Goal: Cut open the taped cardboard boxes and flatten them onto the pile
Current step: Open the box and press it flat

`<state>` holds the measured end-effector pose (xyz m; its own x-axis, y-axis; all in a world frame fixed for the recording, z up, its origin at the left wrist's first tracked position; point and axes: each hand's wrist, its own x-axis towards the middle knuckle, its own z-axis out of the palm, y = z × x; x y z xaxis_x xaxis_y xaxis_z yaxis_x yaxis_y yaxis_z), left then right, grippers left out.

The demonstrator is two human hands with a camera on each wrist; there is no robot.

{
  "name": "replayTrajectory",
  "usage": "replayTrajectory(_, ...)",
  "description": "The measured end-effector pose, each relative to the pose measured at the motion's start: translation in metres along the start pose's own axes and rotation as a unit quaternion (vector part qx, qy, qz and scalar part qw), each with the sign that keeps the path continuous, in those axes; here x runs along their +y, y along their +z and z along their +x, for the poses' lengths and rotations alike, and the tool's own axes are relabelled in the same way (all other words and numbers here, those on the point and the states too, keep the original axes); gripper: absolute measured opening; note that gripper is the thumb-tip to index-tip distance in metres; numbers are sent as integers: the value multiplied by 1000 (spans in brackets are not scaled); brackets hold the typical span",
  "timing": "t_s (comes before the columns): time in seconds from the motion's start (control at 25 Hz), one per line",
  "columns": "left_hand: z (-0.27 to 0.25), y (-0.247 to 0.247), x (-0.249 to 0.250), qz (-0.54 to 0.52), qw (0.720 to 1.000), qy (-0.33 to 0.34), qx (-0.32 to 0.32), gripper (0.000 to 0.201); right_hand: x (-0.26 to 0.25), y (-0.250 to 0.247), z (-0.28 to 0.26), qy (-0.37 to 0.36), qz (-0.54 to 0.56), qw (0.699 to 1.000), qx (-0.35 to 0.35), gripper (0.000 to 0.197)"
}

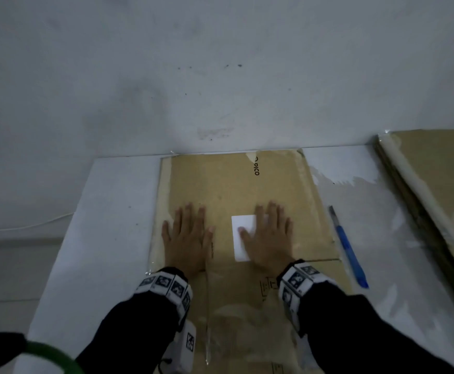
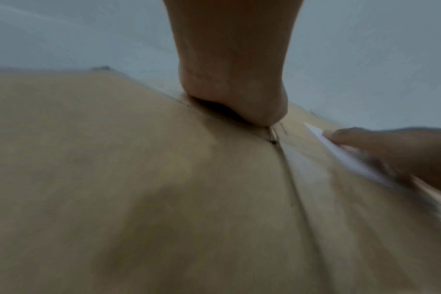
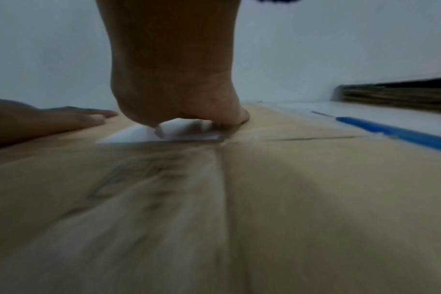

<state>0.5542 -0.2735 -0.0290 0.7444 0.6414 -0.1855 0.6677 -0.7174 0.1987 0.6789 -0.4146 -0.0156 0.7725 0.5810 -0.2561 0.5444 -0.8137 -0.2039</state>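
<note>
I have both palms down on a flattened cardboard box (image 1: 231,190), a matte tan sheet that lies on the white bench (image 1: 104,211) with its far edge against the grey, scuffed wall (image 1: 220,63). My left hand (image 1: 188,238) lies flat on the box's left half, its fingers (image 1: 189,214) straight and slightly spread, gripping nothing. My right hand (image 1: 270,236) is flat as well, its fingers straight and a little apart, resting partly on a white rectangular label (image 1: 240,228) stuck to the board; in the right wrist view the heel of that palm sits on the label's smooth surface. A straight crease or seam runs lengthwise down the board between my wrists, and glossy clear tape runs along the box's edges. Just right of the box, on the bare bench, a slim blue plastic box cutter (image 1: 348,249) lies lengthwise, touched by neither hand. Farther right, well apart from my hands, a pile of flattened boxes (image 1: 436,184) shows its layered corrugated edges and pale tape strips. A thin white cable (image 1: 31,225) runs beyond the bench's left side.
</note>
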Motion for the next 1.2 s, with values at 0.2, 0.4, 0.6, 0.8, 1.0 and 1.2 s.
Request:
replayTrajectory(0.2,-37,-19,2,38,993,59,-90,70,-4,34,-91,-197,-45,979,3,64)
replayTrajectory(0.4,-147,23,-7,-32,995,95,-5,75,68,34,-142,-121,-61,990,49,67)
replayTrajectory(0.6,-173,41,-17,-33,996,70,51,67,79,38,-158,-65,-40,995,58,70)
replayTrajectory(0.8,-167,36,-19,-21,995,86,34,86,34,33,-160,-18,-31,998,44,78)
replayTrajectory(1.0,-192,32,-6,-32,998,53,-3,86,26,63,-213,-167,-29,985,15,65)
replayTrajectory(1.2,-219,46,-7,-24,997,46,62,66,100,52,-230,-135,-52,988,51,57)
